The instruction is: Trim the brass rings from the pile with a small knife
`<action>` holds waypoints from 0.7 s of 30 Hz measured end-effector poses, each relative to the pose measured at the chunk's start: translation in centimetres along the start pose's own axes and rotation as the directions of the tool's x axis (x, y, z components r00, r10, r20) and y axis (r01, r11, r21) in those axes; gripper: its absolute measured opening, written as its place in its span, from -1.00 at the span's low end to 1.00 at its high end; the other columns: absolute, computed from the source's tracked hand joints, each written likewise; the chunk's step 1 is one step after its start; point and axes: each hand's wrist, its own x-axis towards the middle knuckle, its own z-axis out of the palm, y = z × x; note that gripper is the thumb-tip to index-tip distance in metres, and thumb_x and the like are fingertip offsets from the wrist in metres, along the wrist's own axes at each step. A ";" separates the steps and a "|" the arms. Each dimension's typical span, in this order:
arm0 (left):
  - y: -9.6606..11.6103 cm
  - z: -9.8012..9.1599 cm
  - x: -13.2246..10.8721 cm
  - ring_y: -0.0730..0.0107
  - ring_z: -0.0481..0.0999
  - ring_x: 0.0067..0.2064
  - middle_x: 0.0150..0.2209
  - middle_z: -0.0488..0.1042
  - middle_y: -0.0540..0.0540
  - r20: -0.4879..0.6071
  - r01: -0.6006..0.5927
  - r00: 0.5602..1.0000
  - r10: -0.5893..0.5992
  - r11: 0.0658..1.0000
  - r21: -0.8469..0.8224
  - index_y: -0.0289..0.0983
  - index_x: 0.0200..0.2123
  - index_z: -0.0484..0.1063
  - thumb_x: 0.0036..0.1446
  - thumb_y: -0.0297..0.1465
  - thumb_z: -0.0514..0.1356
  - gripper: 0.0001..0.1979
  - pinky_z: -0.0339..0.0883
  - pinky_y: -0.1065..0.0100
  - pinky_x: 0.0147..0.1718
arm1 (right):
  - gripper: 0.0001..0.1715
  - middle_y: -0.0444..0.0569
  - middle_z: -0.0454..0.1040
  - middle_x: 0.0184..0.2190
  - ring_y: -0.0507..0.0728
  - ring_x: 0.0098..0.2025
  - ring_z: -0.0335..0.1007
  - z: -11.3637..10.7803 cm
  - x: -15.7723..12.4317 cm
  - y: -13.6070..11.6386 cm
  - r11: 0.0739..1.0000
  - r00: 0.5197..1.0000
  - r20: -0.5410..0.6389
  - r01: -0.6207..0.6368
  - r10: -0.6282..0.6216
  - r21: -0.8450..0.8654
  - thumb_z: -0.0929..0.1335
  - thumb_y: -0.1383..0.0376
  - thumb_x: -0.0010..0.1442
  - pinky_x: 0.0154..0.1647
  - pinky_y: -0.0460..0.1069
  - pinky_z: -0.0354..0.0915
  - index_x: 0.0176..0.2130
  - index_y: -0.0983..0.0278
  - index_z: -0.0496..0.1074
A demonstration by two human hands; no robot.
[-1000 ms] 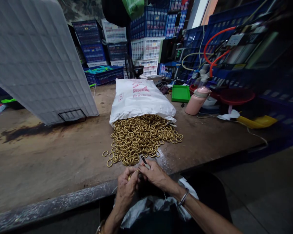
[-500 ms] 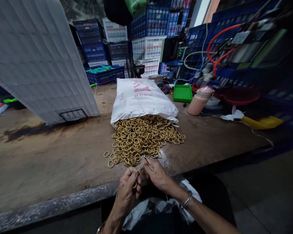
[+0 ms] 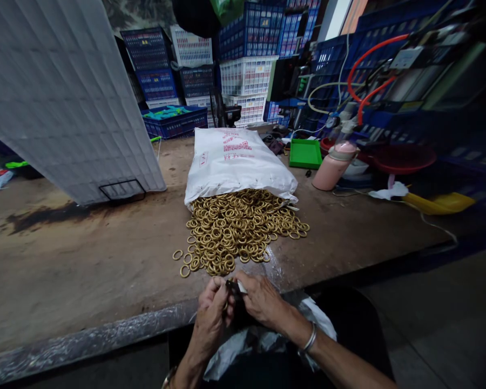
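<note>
My left hand is closed at the table's front edge, its fingertips pinching a gold-coloured ring that they mostly cover. Close beside it, my right hand grips a small knife with a dark blade and a pale part by the thumb. The blade points left and reaches the left fingertips; whether it touches the ring I cannot tell. Just beyond both hands lies a heap of gold-coloured rings, spilling from the mouth of a white woven sack with red print.
On the left a tall pale ribbed panel stands on the brown table. Toward the right are a green tray, a pink bottle and a red dish. Stacked crates line the back. White sacking lies below my hands.
My right hand has turned the knife, so its blade now lies across toward the left fingertips. The ring between the hands is more covered. The view has shifted slightly.
</note>
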 end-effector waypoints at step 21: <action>0.4 -0.2 -0.5 0.58 0.26 -0.60 -0.46 0.40 -0.04 0.080 0.017 0.997 -0.002 0.981 -0.194 -0.32 -0.42 0.32 0.02 -0.31 0.18 -0.82 0.07 0.57 -0.76 | -0.67 -0.02 0.46 -0.40 0.09 -0.38 0.35 -0.7 3.2 1.9 0.937 0.929 -0.293 -0.290 0.227 -0.194 0.20 0.43 0.08 -0.43 -0.07 -0.03 -0.10 0.28 0.19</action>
